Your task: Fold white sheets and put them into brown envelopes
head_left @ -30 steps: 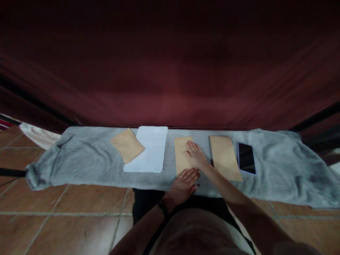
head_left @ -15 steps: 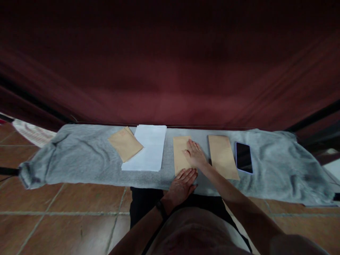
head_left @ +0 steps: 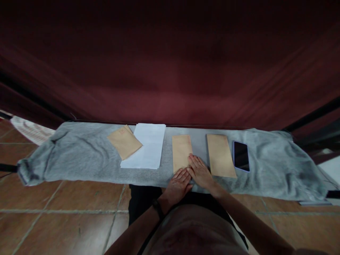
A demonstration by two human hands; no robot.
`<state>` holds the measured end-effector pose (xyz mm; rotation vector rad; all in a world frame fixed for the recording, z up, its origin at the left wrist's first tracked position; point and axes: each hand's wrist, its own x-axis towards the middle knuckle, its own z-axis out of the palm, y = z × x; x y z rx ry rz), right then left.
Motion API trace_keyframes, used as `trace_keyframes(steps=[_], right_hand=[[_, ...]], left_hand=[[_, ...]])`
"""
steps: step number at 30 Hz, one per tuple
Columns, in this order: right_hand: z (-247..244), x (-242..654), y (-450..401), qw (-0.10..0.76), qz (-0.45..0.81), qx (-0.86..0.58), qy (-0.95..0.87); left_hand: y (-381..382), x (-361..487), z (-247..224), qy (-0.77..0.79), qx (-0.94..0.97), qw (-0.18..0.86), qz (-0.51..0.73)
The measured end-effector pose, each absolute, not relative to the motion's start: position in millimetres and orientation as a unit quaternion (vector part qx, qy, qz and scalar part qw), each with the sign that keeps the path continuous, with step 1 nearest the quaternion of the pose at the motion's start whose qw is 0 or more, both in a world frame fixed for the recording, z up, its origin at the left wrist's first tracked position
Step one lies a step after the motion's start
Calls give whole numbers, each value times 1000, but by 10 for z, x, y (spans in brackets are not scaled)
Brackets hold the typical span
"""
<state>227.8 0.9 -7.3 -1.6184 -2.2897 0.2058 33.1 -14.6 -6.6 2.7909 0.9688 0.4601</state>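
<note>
A brown paper envelope (head_left: 181, 150) lies upright in front of me on the grey cloth. My left hand (head_left: 178, 183) rests flat across its near end, fingers stretched out. Beside it, my right hand (head_left: 199, 171) lies flat over the envelope's lower right edge, its fingertips pointing up and left. The two hands touch or nearly touch at the fingers. Just right of them is a pile of brown envelopes (head_left: 221, 156). On the left, more brown envelopes (head_left: 124, 142) overlap a stack of white paper (head_left: 150, 147).
A phone (head_left: 241, 156) with a pale purple case lies right of the envelope pile. Grey cloth (head_left: 79, 156) covers the long narrow surface, with folds at both ends. A dark red panel (head_left: 170, 88) rises along the far edge. Below is a tiled floor (head_left: 79, 202).
My right hand has slid down the envelope towards me, from its upper part to its lower right edge, next to my left hand. The left hand stays at the near end.
</note>
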Motion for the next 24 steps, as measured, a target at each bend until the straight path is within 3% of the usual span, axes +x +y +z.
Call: trace_keyframes(steps=[12,24], right_hand=[[-37,2379,-647,178,75,-527,-828],[-82,2353,-730,222,83,-602,-763]], left_hand=[[-260,104,4,358,922,59,132],[-191,206,40,415,903,13,112]])
